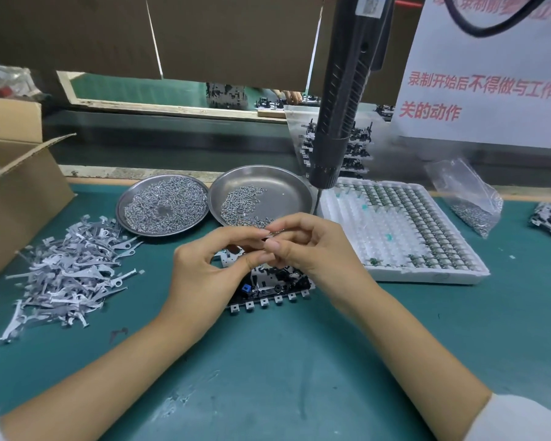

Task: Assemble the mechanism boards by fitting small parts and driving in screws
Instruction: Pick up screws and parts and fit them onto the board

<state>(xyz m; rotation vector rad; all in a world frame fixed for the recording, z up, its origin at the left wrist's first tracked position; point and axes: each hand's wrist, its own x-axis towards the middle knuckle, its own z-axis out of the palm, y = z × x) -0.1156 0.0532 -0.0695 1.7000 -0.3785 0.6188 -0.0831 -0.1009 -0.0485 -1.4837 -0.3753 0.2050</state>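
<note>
Two metal dishes [163,205] of screws [242,202], frame centre; left hand [210,265] and right hand [309,246] pinch a small metal part [272,233].

Left grip [217,259], right grip [303,246]: fingertips pinched together.

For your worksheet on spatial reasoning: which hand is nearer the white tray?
Right. The right hand is just left of the white tray; the left hand lies farther left.

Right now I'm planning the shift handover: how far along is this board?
Early to midway, I'd judge. The board on the mat already carries fitted parts. Both hands, left hand and right hand, pinch one small metal part above it. The hanging screwdriver is untouched, so screws look left.
</note>
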